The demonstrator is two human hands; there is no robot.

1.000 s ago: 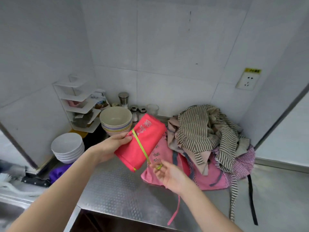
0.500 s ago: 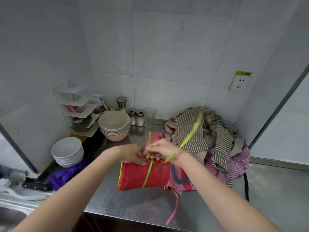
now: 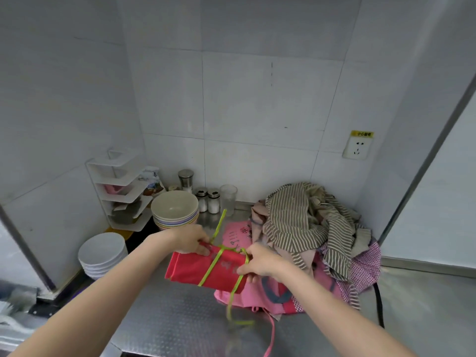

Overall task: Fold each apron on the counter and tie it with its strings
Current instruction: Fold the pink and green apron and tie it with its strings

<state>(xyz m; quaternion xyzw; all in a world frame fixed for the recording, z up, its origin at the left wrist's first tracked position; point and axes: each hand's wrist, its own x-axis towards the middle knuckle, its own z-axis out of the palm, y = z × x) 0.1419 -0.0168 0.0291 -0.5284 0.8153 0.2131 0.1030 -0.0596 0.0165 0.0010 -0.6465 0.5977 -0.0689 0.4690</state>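
Observation:
A folded red apron [image 3: 190, 269] lies as a flat roll on the steel counter [image 3: 180, 323], with lime-green strings [image 3: 212, 266] wrapped around its middle. My left hand [image 3: 192, 239] pinches the roll's far edge where one string end rises toward the back. At the roll's right end, my right hand [image 3: 260, 261] grips the other green string, which loops over and trails down toward the counter's front. Behind and right lies a heap of loose aprons: a striped one [image 3: 304, 222] on top, a pink one [image 3: 268, 297] and a checked one [image 3: 365, 271] under it.
Stacked bowls [image 3: 175, 210] and white plates [image 3: 101, 253] stand at the left, next to a white corner shelf [image 3: 121, 191]. Shakers [image 3: 208, 200] and a glass [image 3: 228, 199] line the back wall. A wall socket [image 3: 356, 149] is at the right.
The red roll came down from mid-air onto the counter. My right hand carried the green string over the roll and down its near side; my left hand moved to the far edge.

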